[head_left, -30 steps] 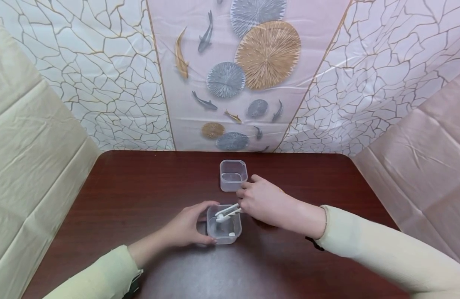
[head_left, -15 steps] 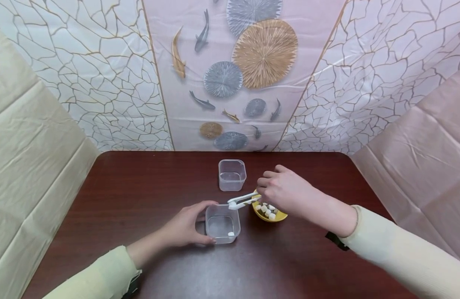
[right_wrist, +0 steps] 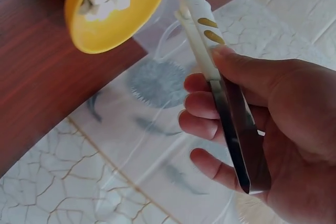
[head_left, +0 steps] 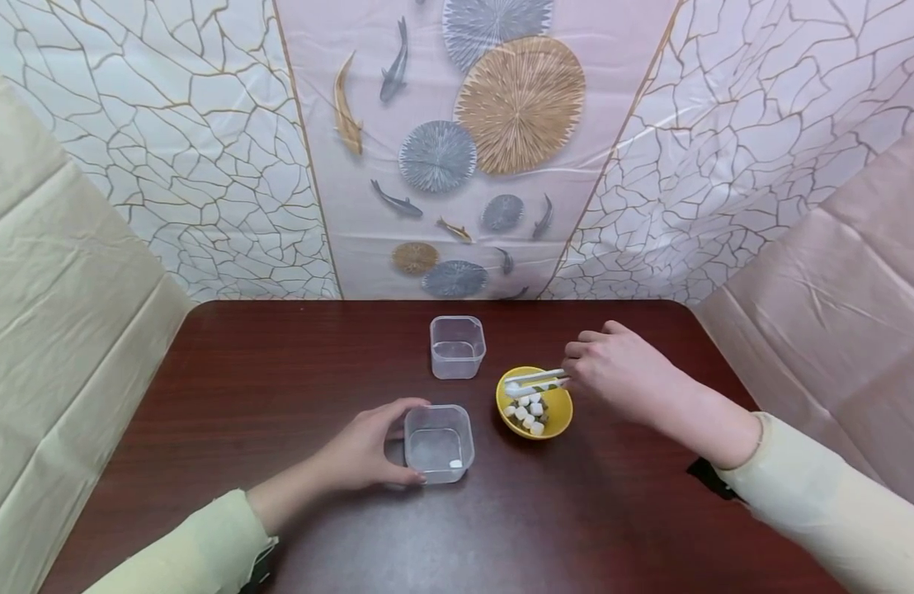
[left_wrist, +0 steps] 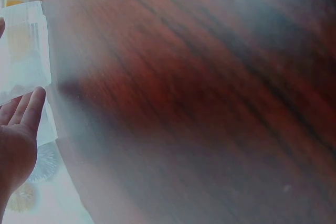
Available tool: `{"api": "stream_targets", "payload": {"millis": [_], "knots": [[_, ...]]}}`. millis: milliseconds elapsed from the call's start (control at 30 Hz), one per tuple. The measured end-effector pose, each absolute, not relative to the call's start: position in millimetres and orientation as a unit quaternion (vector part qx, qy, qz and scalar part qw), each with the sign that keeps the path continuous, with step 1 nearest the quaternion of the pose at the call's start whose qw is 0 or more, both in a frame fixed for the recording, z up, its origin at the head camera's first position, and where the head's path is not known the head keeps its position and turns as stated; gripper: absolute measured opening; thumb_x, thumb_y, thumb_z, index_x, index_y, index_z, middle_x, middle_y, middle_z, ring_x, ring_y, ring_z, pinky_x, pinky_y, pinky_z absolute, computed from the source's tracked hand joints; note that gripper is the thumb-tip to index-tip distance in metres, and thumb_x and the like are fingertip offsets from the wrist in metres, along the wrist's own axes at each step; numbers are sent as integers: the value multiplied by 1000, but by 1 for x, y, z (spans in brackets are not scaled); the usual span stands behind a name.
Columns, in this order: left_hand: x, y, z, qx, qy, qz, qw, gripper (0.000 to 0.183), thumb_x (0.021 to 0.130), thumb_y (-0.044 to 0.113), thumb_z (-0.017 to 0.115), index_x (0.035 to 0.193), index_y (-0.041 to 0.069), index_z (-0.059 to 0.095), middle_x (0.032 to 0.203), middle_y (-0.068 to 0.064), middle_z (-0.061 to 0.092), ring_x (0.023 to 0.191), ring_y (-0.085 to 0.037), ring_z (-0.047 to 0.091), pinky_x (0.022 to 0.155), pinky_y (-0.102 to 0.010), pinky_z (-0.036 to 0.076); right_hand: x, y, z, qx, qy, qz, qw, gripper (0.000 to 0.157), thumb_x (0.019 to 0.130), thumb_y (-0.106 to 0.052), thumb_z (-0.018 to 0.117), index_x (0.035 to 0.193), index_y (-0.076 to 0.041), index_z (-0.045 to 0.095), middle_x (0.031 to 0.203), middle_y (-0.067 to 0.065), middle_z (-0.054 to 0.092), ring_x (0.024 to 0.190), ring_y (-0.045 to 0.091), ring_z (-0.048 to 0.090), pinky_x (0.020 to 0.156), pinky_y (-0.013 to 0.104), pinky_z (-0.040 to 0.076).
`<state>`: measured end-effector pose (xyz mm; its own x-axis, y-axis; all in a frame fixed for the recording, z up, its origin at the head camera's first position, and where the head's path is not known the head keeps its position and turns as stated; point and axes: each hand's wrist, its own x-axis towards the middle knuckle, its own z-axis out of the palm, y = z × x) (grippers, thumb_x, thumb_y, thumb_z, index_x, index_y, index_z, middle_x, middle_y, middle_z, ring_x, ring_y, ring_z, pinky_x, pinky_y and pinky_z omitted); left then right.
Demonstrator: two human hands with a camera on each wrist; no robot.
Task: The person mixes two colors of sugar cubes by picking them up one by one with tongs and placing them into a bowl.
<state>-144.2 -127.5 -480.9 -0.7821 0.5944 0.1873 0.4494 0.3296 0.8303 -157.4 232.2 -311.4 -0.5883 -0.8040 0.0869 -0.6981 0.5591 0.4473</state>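
Note:
My left hand (head_left: 368, 448) holds the near clear plastic container (head_left: 438, 445) between thumb and fingers at its left side. One small white piece (head_left: 455, 464) lies in that container's near right corner. In the right wrist view, my right hand (right_wrist: 283, 114) pinches a pair of metal tongs (right_wrist: 231, 129) with white tips, thumb on one arm and fingers on the other. From the head, the white tongs tips (head_left: 513, 388) overlap the far left part of a yellow bowl (head_left: 561, 412). Several white cubes (head_left: 534, 408) and darker bits lie in the bowl.
A second clear plastic container (head_left: 457, 355) stands farther back, behind the near one. The dark wooden table (head_left: 279, 363) ends at a patterned cloth backdrop (head_left: 249, 181), with cloth walls on both sides.
My right hand has moved right with the tongs, from over the near container to over the yellow bowl, uncovering the bowl. The left hand keeps its hold on the container.

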Motion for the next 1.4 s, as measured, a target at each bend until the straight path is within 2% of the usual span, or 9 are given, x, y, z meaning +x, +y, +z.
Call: {"api": "stream_targets", "payload": {"millis": [233,500,800,933,1133,1400], "knots": [[-143,-128,-480,314,816,479,79,90,70,12,101,147,9,56,138,-13,68,119,-32,74,108,-37,57,-159,247,-319,391,-892,-193,119,27,83,-31,89,73,-17,68,72,-5,59,73,22,61,60,38,44],[-145,-128,-481,318,811,484,79,89,71,13,101,147,9,56,137,-13,68,119,-33,73,106,-39,58,-159,252,-327,360,-901,-216,108,34,82,-28,89,65,-18,62,67,-4,56,69,22,60,59,39,44],[-145,-129,-481,311,814,484,85,90,69,12,101,148,10,56,138,-11,68,121,-30,72,108,-37,56,-158,249,-326,334,-914,-218,79,33,84,-34,88,68,-17,65,72,-1,62,75,25,64,62,43,48],[-145,-129,-480,310,815,483,85,91,69,13,101,148,10,56,138,-11,68,121,-30,73,108,-35,56,-159,242,-320,349,-913,-197,70,28,88,-35,86,76,-16,70,77,-2,65,80,25,66,63,42,48],[-147,-129,-482,313,810,488,89,91,70,12,101,148,10,55,138,-13,68,121,-31,73,107,-34,57,-156,221,-307,408,-902,-139,28,19,94,-33,81,84,-19,73,79,-7,60,82,21,66,66,40,48],[-146,-129,-482,311,815,481,90,92,70,13,101,149,11,55,138,-11,68,122,-31,72,108,-34,56,-153,191,-299,451,-882,-132,15,22,93,-37,82,83,-22,70,75,-10,51,77,16,61,64,33,43]]}}
